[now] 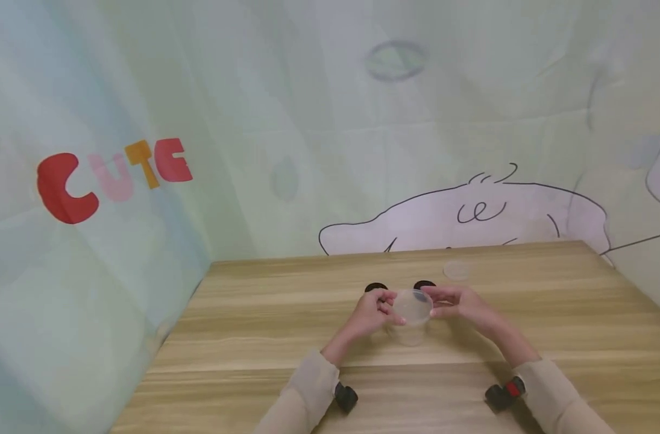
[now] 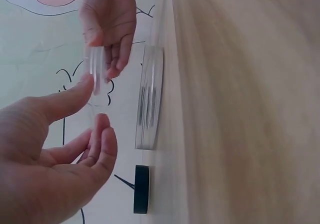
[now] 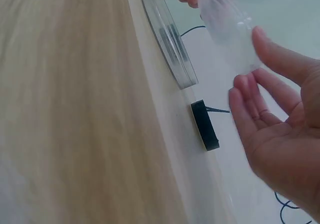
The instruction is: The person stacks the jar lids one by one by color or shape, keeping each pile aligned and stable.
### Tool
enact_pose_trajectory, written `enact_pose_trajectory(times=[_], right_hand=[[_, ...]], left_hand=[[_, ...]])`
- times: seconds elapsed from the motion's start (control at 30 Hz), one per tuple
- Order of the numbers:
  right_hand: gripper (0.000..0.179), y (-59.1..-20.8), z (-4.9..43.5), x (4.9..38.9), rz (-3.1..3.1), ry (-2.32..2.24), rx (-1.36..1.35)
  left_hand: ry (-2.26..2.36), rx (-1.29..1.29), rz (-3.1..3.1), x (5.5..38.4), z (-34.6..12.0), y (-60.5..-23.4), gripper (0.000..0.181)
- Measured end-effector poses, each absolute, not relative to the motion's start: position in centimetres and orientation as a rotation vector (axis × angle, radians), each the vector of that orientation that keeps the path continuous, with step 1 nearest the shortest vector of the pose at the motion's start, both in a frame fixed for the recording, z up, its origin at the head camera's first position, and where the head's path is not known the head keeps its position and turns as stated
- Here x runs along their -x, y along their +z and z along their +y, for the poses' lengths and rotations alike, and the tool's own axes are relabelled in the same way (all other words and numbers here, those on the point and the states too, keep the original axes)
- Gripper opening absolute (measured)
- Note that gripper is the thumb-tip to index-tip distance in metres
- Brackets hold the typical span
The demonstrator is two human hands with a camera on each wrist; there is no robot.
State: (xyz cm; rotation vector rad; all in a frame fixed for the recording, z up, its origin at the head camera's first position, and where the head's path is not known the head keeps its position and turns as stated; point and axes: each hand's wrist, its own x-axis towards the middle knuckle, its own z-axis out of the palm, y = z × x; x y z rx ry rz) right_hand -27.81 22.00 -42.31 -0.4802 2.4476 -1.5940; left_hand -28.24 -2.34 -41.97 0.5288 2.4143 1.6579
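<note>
Between my two hands, a round, see-through plastic lid [image 1: 413,306] with a ridged rim is held up over the table. My left hand [image 1: 374,312] grips its left edge, thumb on one side and fingers on the other. On the opposite edge, my right hand [image 1: 462,305] holds it the same way; the right wrist view shows that thumb [image 3: 265,44] against the plastic [image 3: 227,32]. Below the lid, a shallow clear round piece [image 2: 149,99] lies on the table, mostly hidden behind the lid in the head view.
Two black round discs [image 1: 376,287] lie just beyond the hands; one black disc [image 3: 205,126] shows edge-on in the right wrist view. Farther back right is another thin clear disc [image 1: 457,270]. The wooden table [image 1: 286,283] meets a printed curtain [image 1: 264,150] behind and at left.
</note>
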Motion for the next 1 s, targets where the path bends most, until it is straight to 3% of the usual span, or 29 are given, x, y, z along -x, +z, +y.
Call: enact_pose_trajectory(times=[1.0], right_hand=[[0.060,-44.4,20.6,27.6,2.397,-1.519,0.551]], left_hand=[[1.602,-0.580,2.308,28.6,-4.5,-44.1,0.043]])
